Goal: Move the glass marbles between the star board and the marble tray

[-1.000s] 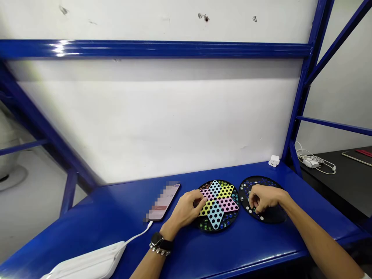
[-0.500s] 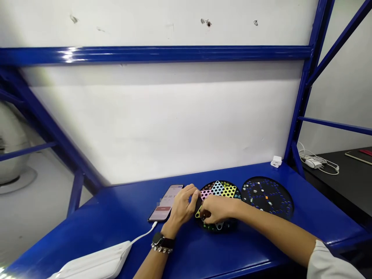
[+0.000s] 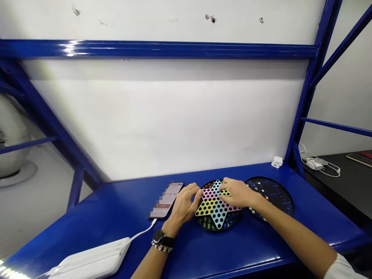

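Observation:
A round black Chinese checkers board (image 3: 219, 215) with a star of pink, yellow and blue arms lies on the blue bench. My left hand (image 3: 186, 203) rests at its left edge, fingers curled beside the pink arm. My right hand (image 3: 235, 193) is over the upper right of the star, fingertips down near the yellow arm. Whatever lies under either hand's fingers is hidden. To the right lies a second black perforated board (image 3: 279, 201) with several white marbles and one orange piece. A watch (image 3: 162, 241) and a beaded bracelet circle my left wrist.
A phone (image 3: 167, 199) showing a timer lies left of the boards, cabled to a white power bank (image 3: 93, 257). A small white charger (image 3: 277, 162) stands at the back. Blue steel frame bars surround the bench (image 3: 247, 248), and a black table (image 3: 343, 166) with cables stands right.
My right hand has moved left from the second board onto the star board, now reaching its upper right. More of the second board shows. My left hand stays at the left edge.

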`<act>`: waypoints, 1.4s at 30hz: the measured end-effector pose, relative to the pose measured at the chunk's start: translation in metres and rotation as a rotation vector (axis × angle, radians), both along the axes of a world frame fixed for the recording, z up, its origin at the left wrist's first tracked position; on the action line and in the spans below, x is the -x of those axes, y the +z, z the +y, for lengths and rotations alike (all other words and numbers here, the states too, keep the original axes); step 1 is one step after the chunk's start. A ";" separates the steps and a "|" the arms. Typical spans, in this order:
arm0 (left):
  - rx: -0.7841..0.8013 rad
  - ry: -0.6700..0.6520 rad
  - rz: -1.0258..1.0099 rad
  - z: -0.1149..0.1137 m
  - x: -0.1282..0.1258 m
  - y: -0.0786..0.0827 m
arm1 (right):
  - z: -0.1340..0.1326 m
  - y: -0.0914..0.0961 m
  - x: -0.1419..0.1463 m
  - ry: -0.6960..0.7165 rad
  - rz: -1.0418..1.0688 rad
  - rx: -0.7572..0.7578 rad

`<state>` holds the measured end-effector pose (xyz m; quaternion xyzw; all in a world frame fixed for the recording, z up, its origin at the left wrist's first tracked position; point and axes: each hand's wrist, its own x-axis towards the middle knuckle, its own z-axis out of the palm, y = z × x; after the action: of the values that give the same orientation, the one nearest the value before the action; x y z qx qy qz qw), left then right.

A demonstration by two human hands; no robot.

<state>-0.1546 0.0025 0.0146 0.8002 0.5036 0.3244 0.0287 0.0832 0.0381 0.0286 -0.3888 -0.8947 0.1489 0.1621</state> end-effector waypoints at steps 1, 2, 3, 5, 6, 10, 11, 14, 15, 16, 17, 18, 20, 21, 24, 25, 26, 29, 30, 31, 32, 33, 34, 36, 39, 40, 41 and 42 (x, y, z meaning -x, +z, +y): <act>0.001 -0.002 -0.002 0.000 0.000 0.000 | 0.011 -0.001 -0.019 -0.091 0.011 0.020; 0.003 -0.004 -0.004 0.000 0.000 0.000 | 0.021 -0.002 -0.039 -0.141 0.002 0.060; 0.003 -0.006 -0.005 0.000 -0.001 -0.001 | 0.032 -0.005 -0.058 -0.203 -0.014 0.089; 0.007 -0.012 -0.004 0.001 -0.001 -0.002 | 0.049 -0.012 -0.092 -0.296 -0.065 0.174; 0.010 -0.017 -0.004 0.001 -0.001 -0.002 | 0.055 -0.016 -0.104 -0.324 -0.080 0.207; 0.029 -0.037 -0.001 0.002 -0.001 -0.004 | 0.063 -0.029 -0.121 -0.322 -0.166 0.357; 0.033 -0.038 0.000 0.002 -0.001 -0.004 | 0.063 -0.031 -0.119 -0.333 -0.173 0.369; 0.033 -0.036 0.006 0.002 -0.001 -0.003 | 0.065 -0.035 -0.111 -0.365 -0.147 0.351; 0.031 -0.036 0.007 0.002 -0.001 -0.003 | 0.066 -0.036 -0.110 -0.360 -0.128 0.342; 0.029 -0.039 0.005 0.002 -0.001 -0.002 | 0.067 -0.037 -0.109 -0.350 -0.107 0.339; 0.028 -0.042 0.003 0.002 -0.002 -0.002 | 0.067 -0.038 -0.109 -0.340 -0.086 0.341; 0.028 -0.045 0.000 0.002 -0.002 -0.002 | 0.068 -0.039 -0.109 -0.330 -0.065 0.347; 0.028 -0.048 -0.002 0.002 -0.002 -0.001 | 0.067 -0.040 -0.109 -0.305 -0.037 0.348; 0.030 -0.048 -0.002 0.002 -0.002 -0.002 | 0.066 -0.040 -0.107 -0.293 -0.033 0.337; 0.047 -0.045 -0.004 0.002 -0.002 -0.002 | 0.061 -0.039 -0.098 -0.263 -0.030 0.283; 0.051 -0.045 -0.005 0.002 -0.002 -0.002 | 0.058 -0.038 -0.093 -0.257 -0.022 0.275; 0.054 -0.045 -0.002 0.002 -0.002 -0.003 | 0.056 -0.038 -0.089 -0.250 -0.010 0.277; 0.047 -0.049 0.002 0.003 -0.001 -0.003 | 0.051 -0.036 -0.079 -0.230 0.001 0.305; 0.044 -0.052 0.002 0.003 -0.001 -0.004 | 0.050 -0.035 -0.077 -0.226 -0.008 0.304; 0.043 -0.054 0.001 0.003 -0.001 -0.004 | 0.049 -0.035 -0.076 -0.223 -0.020 0.298; 0.043 -0.055 0.000 0.004 -0.001 -0.004 | 0.048 -0.034 -0.075 -0.223 -0.031 0.289; 0.044 -0.056 -0.001 0.004 -0.001 -0.005 | 0.048 -0.034 -0.074 -0.223 -0.039 0.278; 0.049 -0.058 0.000 0.004 0.000 -0.005 | 0.048 -0.034 -0.074 -0.224 -0.043 0.268; 0.054 -0.061 0.001 0.004 0.000 -0.006 | 0.048 -0.035 -0.074 -0.225 -0.037 0.253; 0.047 -0.065 0.000 0.004 0.000 -0.006 | 0.048 -0.036 -0.074 -0.224 -0.031 0.241; 0.044 -0.065 -0.002 0.004 0.000 -0.006 | 0.048 -0.035 -0.074 -0.226 -0.037 0.246; 0.043 -0.065 -0.006 0.004 0.000 -0.006 | 0.047 -0.034 -0.074 -0.229 -0.046 0.256; 0.043 -0.066 -0.010 0.004 0.000 -0.005 | 0.046 -0.033 -0.074 -0.233 -0.055 0.268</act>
<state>-0.1542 0.0062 0.0092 0.8139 0.4838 0.3162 0.0591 0.1576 0.0845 -0.0046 -0.5117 -0.8199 0.2363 0.1006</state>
